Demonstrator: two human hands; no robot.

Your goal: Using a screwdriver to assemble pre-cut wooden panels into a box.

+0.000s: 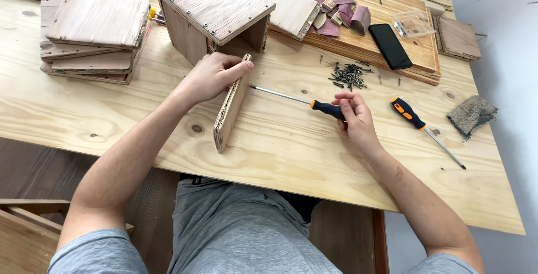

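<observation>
My left hand [212, 75] holds a small plywood board [230, 110] standing on its long edge on the plywood tabletop [280, 139], fingers over the board's far end. My right hand [354, 118] grips the black-and-orange handle of a screwdriver [297, 100]. Its metal shaft points left, with the tip close to the board's upper face near my left fingers. A pile of dark screws [348, 75] lies just beyond the right hand.
A second orange-and-black screwdriver [423, 129] lies to the right, near a grey rag [472, 115]. A screwed-together wooden box [212, 10] stands behind the board. Stacked boards [95, 36] sit far left. A black phone [390, 46], sandpaper scraps [339, 10] and a clear plastic box [413, 24] rest on a panel.
</observation>
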